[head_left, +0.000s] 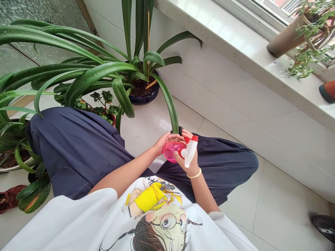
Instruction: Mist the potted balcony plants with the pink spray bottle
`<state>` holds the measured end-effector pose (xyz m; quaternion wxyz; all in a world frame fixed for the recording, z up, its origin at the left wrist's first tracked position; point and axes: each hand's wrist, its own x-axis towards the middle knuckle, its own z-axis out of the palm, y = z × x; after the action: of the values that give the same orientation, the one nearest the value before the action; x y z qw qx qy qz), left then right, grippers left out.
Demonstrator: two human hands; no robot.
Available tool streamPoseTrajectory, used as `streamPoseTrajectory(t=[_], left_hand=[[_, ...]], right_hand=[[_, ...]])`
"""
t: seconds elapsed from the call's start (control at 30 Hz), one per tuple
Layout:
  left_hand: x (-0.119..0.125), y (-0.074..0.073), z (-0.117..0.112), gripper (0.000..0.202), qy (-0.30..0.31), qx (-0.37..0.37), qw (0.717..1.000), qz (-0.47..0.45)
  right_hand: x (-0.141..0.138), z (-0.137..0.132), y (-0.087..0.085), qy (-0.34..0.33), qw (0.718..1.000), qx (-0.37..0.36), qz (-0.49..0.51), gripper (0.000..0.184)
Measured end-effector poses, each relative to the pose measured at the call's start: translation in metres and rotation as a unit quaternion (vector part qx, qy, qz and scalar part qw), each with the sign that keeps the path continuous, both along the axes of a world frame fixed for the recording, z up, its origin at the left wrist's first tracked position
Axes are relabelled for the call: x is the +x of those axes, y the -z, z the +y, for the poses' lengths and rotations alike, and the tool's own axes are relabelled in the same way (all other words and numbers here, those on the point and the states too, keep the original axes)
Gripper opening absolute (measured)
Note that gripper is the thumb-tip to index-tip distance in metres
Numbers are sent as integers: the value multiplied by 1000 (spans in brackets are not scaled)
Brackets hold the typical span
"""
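A pink spray bottle (170, 152) with a white and red spray head (190, 152) is between my hands, over my lap. My right hand (193, 164) is closed around its neck, thumb on the near side, fingers partly hidden behind the head. Against the pink body on the left, my left hand (162, 142) is cupped, its fingers reaching along the far side. The tip of a long drooping green leaf (170, 104) hangs right by my fingertips. That leaf belongs to a large strap-leaved plant in a dark blue pot (143, 99).
Smaller potted plants (104, 101) stand beside my left knee, and a red pot (10, 198) sits at far left. A tiled wall (209, 90) rises ahead, under a windowsill (235, 45) with a brown pot (285, 38). A dark object (324, 225) lies at lower right.
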<state>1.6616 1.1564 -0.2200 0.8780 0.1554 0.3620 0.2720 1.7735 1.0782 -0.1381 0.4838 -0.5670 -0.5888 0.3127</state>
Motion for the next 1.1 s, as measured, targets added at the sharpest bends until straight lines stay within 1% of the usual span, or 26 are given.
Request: streamPoseTrajectory(t=[0.07,0.1,0.13,0.2,0.27,0.3,0.33,0.37,0.43,0.47,0.53,0.6,0.63,0.73,0.8,0.87,1.0,1.1], left_hand=[[3,5,-3,32,-93,44,992,76],[4,7,-4,26,-141,60,981,120],[4,10,-5,22,-183,73,966,166],[0,15,-3,16,-247,97,931,249],[-5,19,2,14,-294,130,893,315],[-8,21,5,17,-310,146,877,337],[-10,22,7,23,-320,160,866,349],[-11,22,9,30,-325,169,862,352],[-12,22,12,37,-327,169,868,333],[-12,21,12,34,-323,162,878,315],[-10,18,9,23,-302,151,900,277],[-9,12,5,14,-273,150,917,250],[-9,9,3,14,-259,152,923,242],[-10,-1,-2,17,-235,158,932,226],[-11,-9,-3,18,-222,162,938,213],[-11,-15,-3,20,-213,160,944,194],[-11,-27,-2,24,-203,166,951,161],[-11,-35,-1,26,-196,181,952,147]], right_hand=[[4,4,3,51,997,6,65,45],[6,5,5,67,993,8,101,40],[8,7,7,74,988,6,134,37],[11,9,10,71,980,-8,184,35],[13,9,14,56,975,-22,213,36],[13,10,15,45,975,-28,217,36],[14,10,17,33,976,-29,214,35],[14,10,19,19,979,-28,201,34],[14,12,22,-13,987,-23,159,31],[14,12,24,-27,990,-25,139,30],[13,13,26,-47,992,-41,111,28],[10,14,27,-51,993,-68,77,23],[9,15,28,-44,994,-80,52,21],[5,16,30,1,994,-107,-24,20],[4,17,30,22,992,-115,-43,20],[4,18,30,7,992,-113,-45,18],[1,21,26,-52,994,-91,-39,15],[-2,21,25,-52,993,-87,-57,17]])
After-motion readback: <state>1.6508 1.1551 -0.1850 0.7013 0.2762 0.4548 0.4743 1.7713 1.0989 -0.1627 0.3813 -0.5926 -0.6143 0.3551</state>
